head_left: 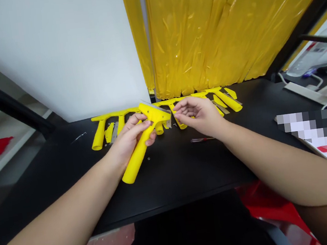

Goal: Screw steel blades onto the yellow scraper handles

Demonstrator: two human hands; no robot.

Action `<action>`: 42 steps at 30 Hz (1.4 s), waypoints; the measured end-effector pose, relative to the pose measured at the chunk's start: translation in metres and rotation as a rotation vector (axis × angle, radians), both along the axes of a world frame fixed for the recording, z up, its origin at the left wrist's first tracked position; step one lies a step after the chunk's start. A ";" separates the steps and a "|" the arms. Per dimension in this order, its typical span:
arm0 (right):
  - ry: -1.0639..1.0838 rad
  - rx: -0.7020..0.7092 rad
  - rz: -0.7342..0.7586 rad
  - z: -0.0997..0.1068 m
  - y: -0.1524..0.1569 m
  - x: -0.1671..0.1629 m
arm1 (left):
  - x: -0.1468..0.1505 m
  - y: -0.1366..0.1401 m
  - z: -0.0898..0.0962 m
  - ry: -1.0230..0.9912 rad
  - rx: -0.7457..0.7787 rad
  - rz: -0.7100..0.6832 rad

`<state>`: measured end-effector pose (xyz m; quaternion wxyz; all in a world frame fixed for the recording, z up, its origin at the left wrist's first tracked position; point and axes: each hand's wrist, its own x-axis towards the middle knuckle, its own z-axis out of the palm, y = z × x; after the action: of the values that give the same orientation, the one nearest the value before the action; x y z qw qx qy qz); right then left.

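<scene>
My left hand (pixel 124 143) is closed round a yellow scraper (pixel 138 157), just below its wide head. The handle tilts down to the left, and a metal blade (pixel 157 108) shows along the head's upper edge. Close to the head's right end is my right hand (pixel 202 113), its thumb and fingertips pinched together; anything between them is too small to make out. Behind both hands a row of similar yellow scraper bodies (pixel 98 136) lies on the black table (pixel 170 177), with loose yellow plates (pixel 110 132) and metal blades (pixel 116 131) among them.
A small screwdriver (pixel 198 139) lies partly behind my right forearm. A tiny nut or washer (pixel 149 158) is in front of the scrapers. A white panel (pixel 77 49) and yellow plastic wrapping (pixel 200 30) stand at the back. On the right are a clear bottle (pixel 313 56) and cables.
</scene>
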<state>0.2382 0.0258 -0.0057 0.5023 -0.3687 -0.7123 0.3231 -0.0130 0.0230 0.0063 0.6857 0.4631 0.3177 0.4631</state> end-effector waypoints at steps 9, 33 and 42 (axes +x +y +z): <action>-0.043 0.020 0.041 -0.009 -0.009 -0.015 | 0.007 -0.011 -0.001 0.030 0.003 -0.044; -0.187 0.218 0.040 -0.013 -0.001 -0.008 | 0.006 -0.011 -0.012 0.054 0.071 -0.134; -0.158 0.157 0.076 -0.012 -0.004 -0.008 | 0.009 -0.012 -0.009 0.044 0.052 -0.121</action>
<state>0.2298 0.0220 -0.0180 0.4594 -0.3252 -0.7862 0.2552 -0.0042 0.0109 -0.0029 0.6930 0.5091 0.2921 0.4185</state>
